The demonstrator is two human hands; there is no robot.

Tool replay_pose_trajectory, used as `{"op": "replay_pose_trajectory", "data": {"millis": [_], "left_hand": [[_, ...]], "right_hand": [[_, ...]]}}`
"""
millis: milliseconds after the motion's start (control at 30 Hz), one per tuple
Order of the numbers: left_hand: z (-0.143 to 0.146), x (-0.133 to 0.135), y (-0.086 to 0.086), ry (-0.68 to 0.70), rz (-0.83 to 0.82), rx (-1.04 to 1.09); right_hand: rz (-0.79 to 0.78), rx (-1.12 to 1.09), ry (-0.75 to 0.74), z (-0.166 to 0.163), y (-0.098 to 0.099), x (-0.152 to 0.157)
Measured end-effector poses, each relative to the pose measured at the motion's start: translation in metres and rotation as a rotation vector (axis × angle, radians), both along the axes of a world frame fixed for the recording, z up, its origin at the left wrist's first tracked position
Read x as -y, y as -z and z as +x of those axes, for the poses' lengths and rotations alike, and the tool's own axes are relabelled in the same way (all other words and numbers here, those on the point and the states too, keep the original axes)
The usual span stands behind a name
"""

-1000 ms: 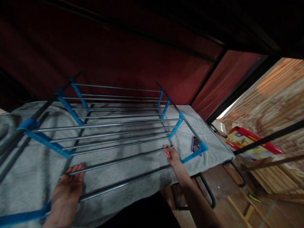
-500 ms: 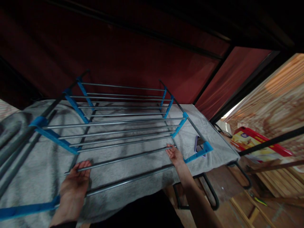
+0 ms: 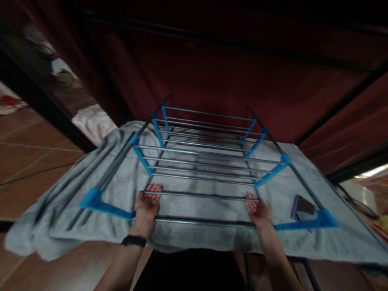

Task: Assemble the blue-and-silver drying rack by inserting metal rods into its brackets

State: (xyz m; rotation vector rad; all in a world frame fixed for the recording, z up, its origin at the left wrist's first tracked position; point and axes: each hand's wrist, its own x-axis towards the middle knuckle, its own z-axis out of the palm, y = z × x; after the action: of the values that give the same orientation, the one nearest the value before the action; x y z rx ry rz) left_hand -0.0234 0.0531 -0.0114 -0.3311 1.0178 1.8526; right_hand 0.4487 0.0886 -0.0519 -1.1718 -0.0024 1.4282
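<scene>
On the grey cloth-covered platform [image 3: 354, 238], a blue-jointed grey metal tube rack [image 3: 209, 154] stretches from the front edge towards the back. 1 thin grey metal rod [image 3: 203, 196] runs just behind the rack's front tube [image 3: 206, 222]; rightward lies a dark rectangular phone [image 3: 304, 206].

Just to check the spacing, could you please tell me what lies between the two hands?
In the head view, a thin metal rod runs from the left hand to the right hand; grey blanket shows on either side of it.
</scene>
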Motion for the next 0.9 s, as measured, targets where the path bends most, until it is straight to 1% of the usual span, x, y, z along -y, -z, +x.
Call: {"op": "replay_pose_trajectory", "data": {"millis": [67,167,267,400,733,800,900], "left_hand": [[0.000,0.002,0.001,0.011,0.035,0.021],[0.000,0.004,0.003,-0.009,0.063,0.043],[0.001,0.005,0.005,-0.012,0.089,0.062],[0.003,0.006,0.009,-0.025,0.106,0.076],[0.001,0.006,0.010,-0.022,0.118,0.113],[0.001,0.007,0.009,-0.022,0.123,0.122],[0.001,0.007,0.008,-0.029,0.129,0.132]], "right_hand": [[0.010,0.056,0.000,0.009,0.013,-0.001],[0.028,0.130,-0.033,0.021,0.033,-0.006],[-0.002,0.134,-0.040,0.027,0.041,-0.009],[-0.039,0.085,-0.013,0.029,0.040,-0.010],[-0.040,0.132,-0.052,0.034,0.045,-0.010],[-0.060,0.127,-0.052,0.034,0.042,-0.011],[-0.072,0.098,-0.050,0.031,0.033,-0.008]]}}
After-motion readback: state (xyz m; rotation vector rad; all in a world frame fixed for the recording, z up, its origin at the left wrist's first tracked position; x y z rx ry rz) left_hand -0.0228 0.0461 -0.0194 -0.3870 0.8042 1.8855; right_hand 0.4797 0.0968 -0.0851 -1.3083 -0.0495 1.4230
